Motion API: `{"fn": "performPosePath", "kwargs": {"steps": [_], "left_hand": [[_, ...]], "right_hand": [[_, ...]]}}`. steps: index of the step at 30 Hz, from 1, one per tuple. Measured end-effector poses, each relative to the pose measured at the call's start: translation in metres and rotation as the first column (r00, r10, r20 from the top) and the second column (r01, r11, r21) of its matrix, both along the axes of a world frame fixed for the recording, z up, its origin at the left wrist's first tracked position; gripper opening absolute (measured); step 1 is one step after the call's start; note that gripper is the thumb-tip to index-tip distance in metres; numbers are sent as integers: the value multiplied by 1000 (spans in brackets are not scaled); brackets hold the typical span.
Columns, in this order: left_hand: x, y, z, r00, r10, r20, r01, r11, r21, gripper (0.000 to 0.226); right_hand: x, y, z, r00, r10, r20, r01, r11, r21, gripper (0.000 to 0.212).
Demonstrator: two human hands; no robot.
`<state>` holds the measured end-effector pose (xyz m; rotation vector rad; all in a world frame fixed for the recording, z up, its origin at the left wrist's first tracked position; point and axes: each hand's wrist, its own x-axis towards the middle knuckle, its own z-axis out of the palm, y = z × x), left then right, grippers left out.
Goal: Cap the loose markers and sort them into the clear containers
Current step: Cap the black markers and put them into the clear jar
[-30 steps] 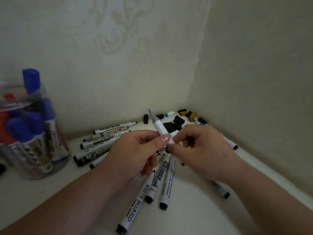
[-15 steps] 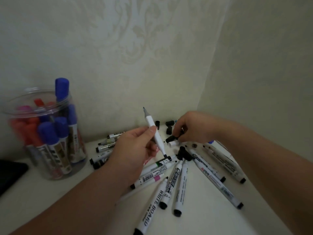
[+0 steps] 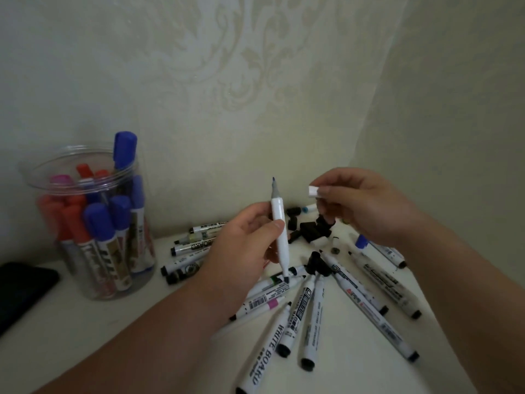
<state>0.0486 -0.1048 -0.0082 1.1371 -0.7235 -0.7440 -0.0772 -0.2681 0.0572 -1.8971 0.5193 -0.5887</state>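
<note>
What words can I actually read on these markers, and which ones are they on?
"WHITE BOARD": along the barrel of the nearest loose marker.
"BOARD": upside down, on a marker in the pile behind the left hand.
Too small or blurred: print on the other loose markers and those in the clear container.
No print seen: the held marker and white cap.

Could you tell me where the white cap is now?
Head view, right of centre: the right hand pinches the white cap in the air, right of the uncapped marker in the left hand, above the loose black caps.
</note>
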Motion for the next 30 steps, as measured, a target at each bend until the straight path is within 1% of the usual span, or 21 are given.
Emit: {"fn": "performPosePath", "kwargs": {"steps": [1,2,4,5,7,8,10,11,12,13,14,15,16,17,19,20,21,22,24,27,30], "left_hand": [[-2,2,2,999,-20,37,20,1000,2,26],[-4,4,4,996,-36,80,35,999,5,28],[-8,8,7,980,-44,196,43,999,6,31],[-10,10,8,960,-35,278,37,999,0,31],[-12,14,8,882,13,471,-4,1000,-20,29],[-12,16,8,827,54,559,-37,998,-43,26],[-9,18,9,676,149,722,-123,988,-89,17],[-8,18,8,609,179,773,-158,982,-102,15],[-7,17,7,578,190,794,-178,978,-104,14],[-7,17,6,577,188,795,-187,978,-95,13],[-7,16,5,598,184,780,-191,978,-84,14],[-8,16,6,642,178,746,-190,979,-70,14],[-9,15,6,713,171,680,-184,981,-55,14],[-10,14,8,802,164,574,-172,984,-41,13],[-10,11,12,959,135,249,-127,991,-50,11],[-9,9,13,992,110,58,-105,991,-87,12],[-9,7,15,990,76,-119,-93,986,-137,13],[-9,6,16,966,45,-255,-93,979,-182,12],[-10,5,19,906,7,-422,-109,970,-218,12],[-10,3,20,851,-1,-526,-133,967,-217,17],[-10,3,19,842,-5,-540,-138,965,-223,21]], "right_hand": [[-5,5,0,994,61,94,-76,983,166,14],[-11,10,-2,980,106,167,-149,952,269,13],[-18,12,-9,944,186,272,-279,892,355,9],[-21,12,-12,923,222,313,-332,870,363,9],[-25,11,-19,894,275,354,-398,850,346,19],[-28,11,-22,890,283,358,-404,854,328,24],[-33,10,-27,894,275,354,-383,879,284,29],[-35,9,-29,898,268,348,-368,891,264,30],[-37,8,-30,903,260,343,-354,902,248,30],[-38,8,-30,906,251,342,-342,909,239,29],[-39,8,-30,907,245,343,-336,912,235,28],[-39,8,-30,907,245,344,-335,913,233,27],[-38,9,-29,907,245,343,-335,914,231,27],[-38,10,-29,908,240,342,-328,917,227,25],[-38,11,-30,921,196,336,-279,935,220,21],[-38,13,-30,929,166,332,-247,944,219,16],[-37,14,-30,935,138,328,-217,952,218,13],[-36,15,-31,938,113,327,-190,958,216,14],[-34,16,-32,940,51,337,-127,970,208,19],[-34,13,-34,937,-22,348,-62,972,228,17],[-32,18,-37,951,10,310,-74,978,197,19]]}}
